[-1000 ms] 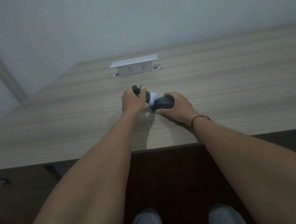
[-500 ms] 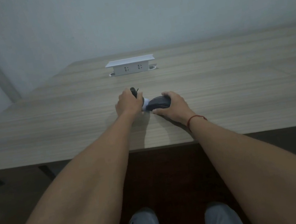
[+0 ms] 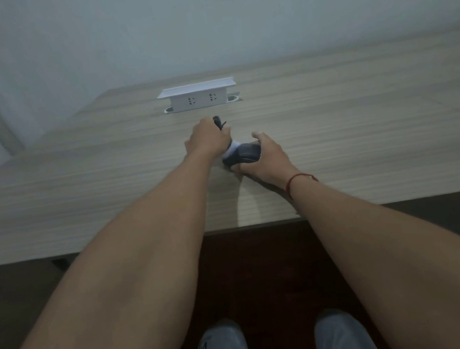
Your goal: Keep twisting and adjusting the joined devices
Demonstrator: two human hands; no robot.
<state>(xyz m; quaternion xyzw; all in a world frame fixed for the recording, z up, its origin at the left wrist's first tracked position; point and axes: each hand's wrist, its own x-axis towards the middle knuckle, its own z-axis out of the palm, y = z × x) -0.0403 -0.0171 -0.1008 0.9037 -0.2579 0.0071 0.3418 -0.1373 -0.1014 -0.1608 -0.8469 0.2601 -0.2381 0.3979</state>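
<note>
Left hand point(image 3: 207, 142) fisted round black handle point(image 3: 218, 122); white tip point(image 3: 233, 146) against dark mouse point(image 3: 242, 155). Right hand point(image 3: 267, 156) grips mouse on tabletop point(image 3: 363, 127). Socket box point(image 3: 197, 96) at 12 o'clock.

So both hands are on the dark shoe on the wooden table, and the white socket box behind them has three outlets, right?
Not three: the head view shows two outlets on the white socket box. Left hand and right hand do hold the dark shoe on the wooden table.
</note>
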